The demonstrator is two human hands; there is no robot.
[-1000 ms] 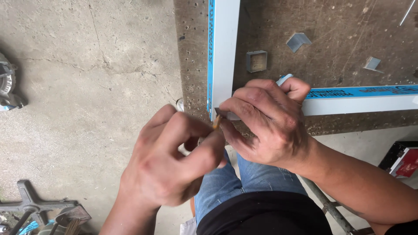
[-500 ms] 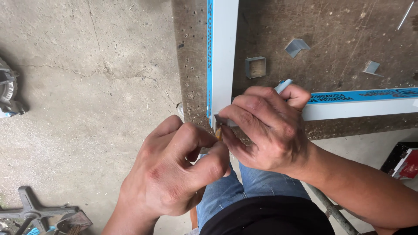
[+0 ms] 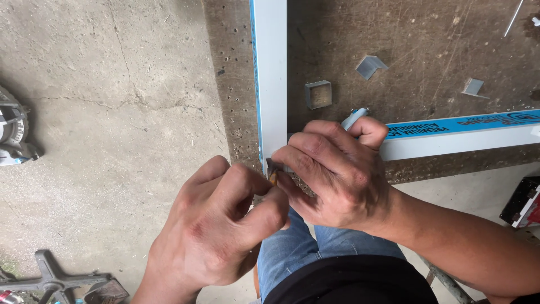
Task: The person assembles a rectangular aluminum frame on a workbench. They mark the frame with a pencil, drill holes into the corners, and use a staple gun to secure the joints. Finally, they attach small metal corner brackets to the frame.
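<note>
At the far left, on the concrete floor, part of a grey power tool shows at the frame's edge, and a dark metal stand lies near the bottom corner. The left hand is curled, its thumb and forefinger pinched on a small brownish piece, of which only the tip shows; what it is cannot be told. That tip sits at the lower end of the upright white frame bar, which has a blue film strip along its left edge and lies on the worn brown worktop. The right hand is clenched over the corner where that bar meets a second white bar, also blue-striped, running off to the right. The right fingers press down on the joint and hide it; a pale blue pen-like tip pokes out above the knuckles. Beyond the hands, a small square tube offcut and two bent metal scraps rest on the worktop.
</note>
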